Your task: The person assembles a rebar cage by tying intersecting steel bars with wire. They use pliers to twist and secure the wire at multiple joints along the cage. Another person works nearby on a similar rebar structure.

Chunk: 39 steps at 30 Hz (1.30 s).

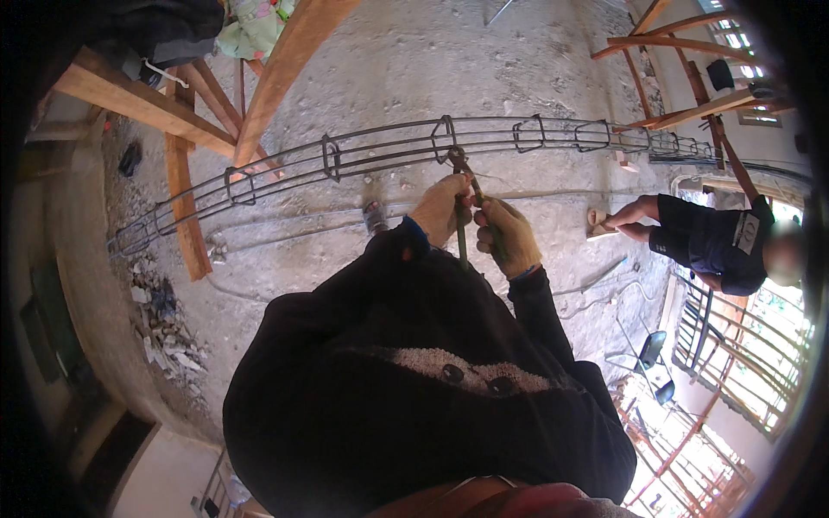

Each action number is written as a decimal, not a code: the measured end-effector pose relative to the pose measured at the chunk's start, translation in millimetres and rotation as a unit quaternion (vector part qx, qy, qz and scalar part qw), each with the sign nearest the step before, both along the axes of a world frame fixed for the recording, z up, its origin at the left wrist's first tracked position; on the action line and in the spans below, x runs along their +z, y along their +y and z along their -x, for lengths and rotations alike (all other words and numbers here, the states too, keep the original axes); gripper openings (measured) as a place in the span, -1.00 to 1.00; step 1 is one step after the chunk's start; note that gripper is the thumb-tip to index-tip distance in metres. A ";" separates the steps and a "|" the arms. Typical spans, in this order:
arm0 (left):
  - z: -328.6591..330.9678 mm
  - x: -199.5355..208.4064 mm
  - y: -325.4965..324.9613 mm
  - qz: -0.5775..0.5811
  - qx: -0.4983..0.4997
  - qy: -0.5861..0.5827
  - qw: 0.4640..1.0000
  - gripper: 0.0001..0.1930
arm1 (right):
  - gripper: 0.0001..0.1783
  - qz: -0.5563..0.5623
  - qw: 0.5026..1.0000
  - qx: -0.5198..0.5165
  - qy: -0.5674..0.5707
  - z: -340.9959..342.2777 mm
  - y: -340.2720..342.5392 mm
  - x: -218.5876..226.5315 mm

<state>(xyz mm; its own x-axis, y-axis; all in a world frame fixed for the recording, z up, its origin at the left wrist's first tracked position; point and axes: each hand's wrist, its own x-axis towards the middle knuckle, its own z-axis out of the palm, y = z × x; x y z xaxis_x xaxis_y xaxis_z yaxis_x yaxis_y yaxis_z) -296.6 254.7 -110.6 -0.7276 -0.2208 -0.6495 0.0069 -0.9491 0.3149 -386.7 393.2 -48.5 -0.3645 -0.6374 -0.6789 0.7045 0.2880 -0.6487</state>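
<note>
A long rebar cage (389, 144) of thin bars and rectangular stirrups stretches across in front of me. Rusty pincers (461, 164) with greenish handles meet the cage with their jaws, beside a stirrup near its middle. My left hand (442, 210), in a pale work glove, is closed around one handle. The other handle is gripped by my right hand (509, 238), gloved in the same pale yellow. Whether a tie wire sits in the jaws is too small to tell.
Timber trestle legs (181, 203) stand by the cage's left part. More wooden supports (682, 43) rise at the far right. A person (708, 242) in dark clothes stands at the right, one arm toward the cage's end. Rubble (168, 332) lies on the left; thin rods cross the rough floor.
</note>
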 end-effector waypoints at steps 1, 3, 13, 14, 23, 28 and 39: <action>-0.4 2.5 0.2 0.009 -0.014 0.002 1.000 -0.78 | -0.70 0.009 1.000 -0.001 -0.007 -0.4 0.6 -3.5; -3.0 9.1 -0.2 0.028 -0.040 0.002 0.999 -0.77 | -0.70 -0.015 1.000 -0.004 0.013 -4.5 1.9 -8.8; 6.5 -6.5 10.6 0.198 -0.139 -0.030 0.970 -0.60 | -0.54 -0.103 0.991 -0.039 0.074 -30.9 -0.4 -24.2; 8.1 -11.6 9.9 0.207 -0.165 -0.051 0.963 -0.58 | -0.53 -0.109 0.991 -0.047 0.055 -32.1 1.7 -27.8; 11.8 -12.8 11.7 0.151 -0.166 -0.022 0.974 -0.51 | -0.60 -0.087 0.990 0.106 0.030 -20.6 16.9 -30.8; 30.8 -8.6 21.1 0.156 -0.159 -0.128 0.967 -0.62 | -0.58 -0.141 0.953 0.184 0.196 -21.5 11.1 -4.5; 16.3 -23.0 -3.8 0.028 -0.164 0.097 0.981 -0.70 | -0.66 0.307 0.893 0.022 -0.327 -24.9 29.2 -41.9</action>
<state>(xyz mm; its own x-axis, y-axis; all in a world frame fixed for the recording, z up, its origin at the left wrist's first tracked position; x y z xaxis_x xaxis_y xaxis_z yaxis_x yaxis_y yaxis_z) -312.9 250.9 -133.6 -0.8743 0.0154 -0.4852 -0.2317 -0.8916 0.3891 -361.9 422.4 -90.4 0.0167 -0.9667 -0.2553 0.9876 0.0559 -0.1468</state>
